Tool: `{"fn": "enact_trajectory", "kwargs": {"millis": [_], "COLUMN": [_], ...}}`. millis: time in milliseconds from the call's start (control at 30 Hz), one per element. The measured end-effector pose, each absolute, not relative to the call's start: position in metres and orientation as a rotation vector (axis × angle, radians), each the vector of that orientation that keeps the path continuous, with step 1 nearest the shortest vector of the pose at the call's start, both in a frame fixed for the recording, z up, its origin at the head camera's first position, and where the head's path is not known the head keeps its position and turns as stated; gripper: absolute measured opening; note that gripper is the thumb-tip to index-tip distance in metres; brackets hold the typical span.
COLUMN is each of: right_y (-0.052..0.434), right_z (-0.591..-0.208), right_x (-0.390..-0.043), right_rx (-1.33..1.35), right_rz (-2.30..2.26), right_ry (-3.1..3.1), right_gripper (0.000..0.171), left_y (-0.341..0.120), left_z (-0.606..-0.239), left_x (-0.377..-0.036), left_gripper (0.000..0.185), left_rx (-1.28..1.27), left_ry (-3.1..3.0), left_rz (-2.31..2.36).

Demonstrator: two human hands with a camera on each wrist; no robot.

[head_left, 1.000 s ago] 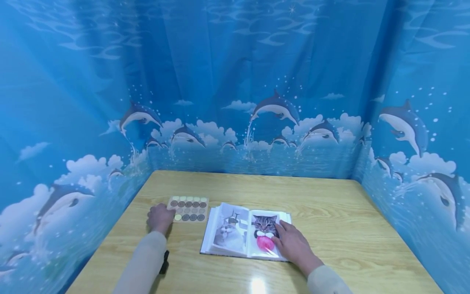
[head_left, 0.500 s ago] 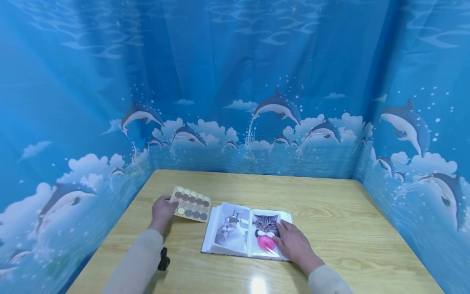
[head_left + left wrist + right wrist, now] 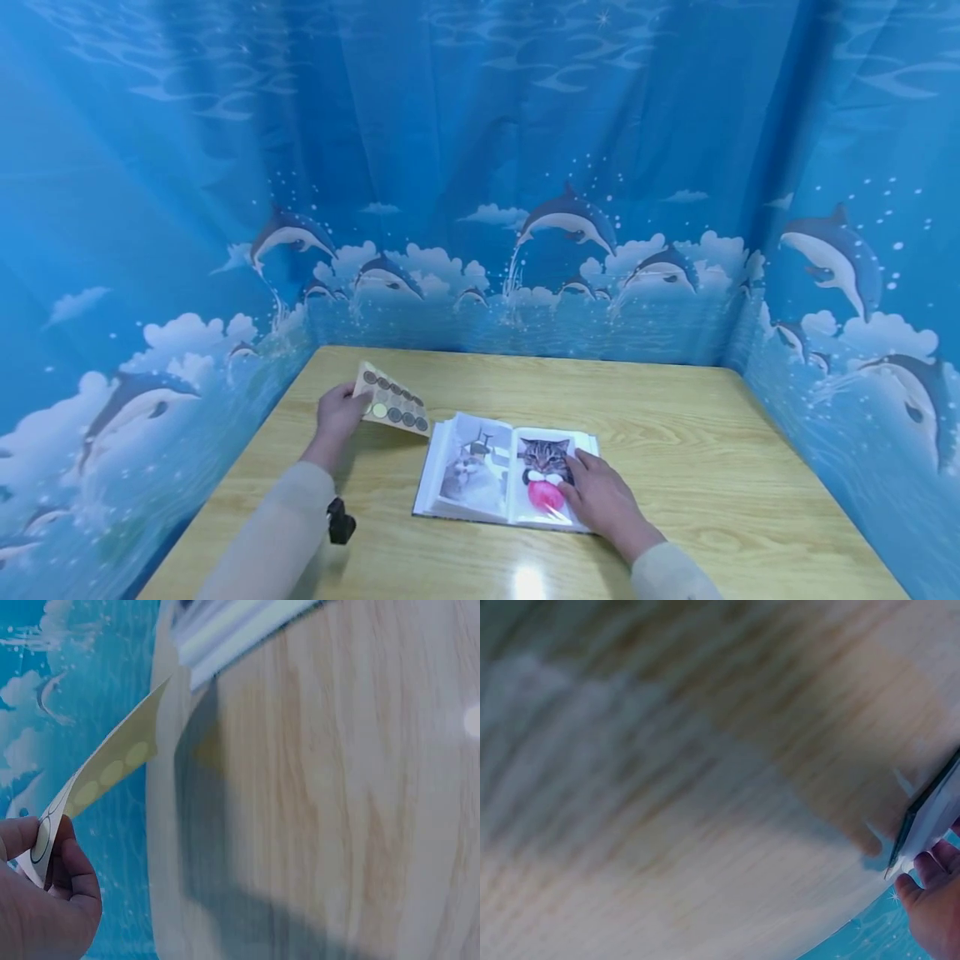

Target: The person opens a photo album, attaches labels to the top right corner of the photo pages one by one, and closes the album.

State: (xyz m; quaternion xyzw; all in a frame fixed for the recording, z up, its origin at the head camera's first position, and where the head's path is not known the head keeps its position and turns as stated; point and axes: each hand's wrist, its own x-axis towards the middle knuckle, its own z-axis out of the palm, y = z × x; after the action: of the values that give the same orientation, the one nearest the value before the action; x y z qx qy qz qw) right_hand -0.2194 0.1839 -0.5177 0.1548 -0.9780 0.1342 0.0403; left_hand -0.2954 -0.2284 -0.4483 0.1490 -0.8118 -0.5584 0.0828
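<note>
My left hand (image 3: 339,414) pinches the left edge of a sheet of round stickers (image 3: 392,400), thumb on the front. Brown, grey and pale yellow discs stand in rows on it. The sheet is tilted up, and in the left wrist view its bent backing (image 3: 116,761) shows above its shadow on the table. An open photo album (image 3: 507,522) lies just to the right of the sheet. On its right page is a cat picture with a pink ball, and on its left page a paler cat picture. My right hand (image 3: 606,497) rests with extended fingers on the right page's outer edge.
The wooden table (image 3: 705,467) reaches to a blue dolphin-printed curtain (image 3: 487,167) at the back and both sides. A small black device (image 3: 341,522) sits by the left sleeve. Light glares off the table's front.
My left hand has lifted the sticker sheet from the table and tilted it up, moving slightly right and away from me. The right hand has stayed on the album.
</note>
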Motion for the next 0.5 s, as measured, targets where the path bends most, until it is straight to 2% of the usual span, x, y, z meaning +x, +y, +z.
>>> {"fn": "enact_trajectory", "kwargs": {"millis": [500], "right_y": [0.186], "right_z": [-0.509], "right_x": [-0.222], "right_rx": [0.453], "right_rz": [0.429], "right_ry": [-3.003], "right_gripper": [0.055], "left_y": [-0.189], "left_z": [-0.422], "left_x": [-0.293], "left_gripper": [0.036], "left_rx": [0.411], "left_ry": [-2.251], "left_rz": [-1.914]}}
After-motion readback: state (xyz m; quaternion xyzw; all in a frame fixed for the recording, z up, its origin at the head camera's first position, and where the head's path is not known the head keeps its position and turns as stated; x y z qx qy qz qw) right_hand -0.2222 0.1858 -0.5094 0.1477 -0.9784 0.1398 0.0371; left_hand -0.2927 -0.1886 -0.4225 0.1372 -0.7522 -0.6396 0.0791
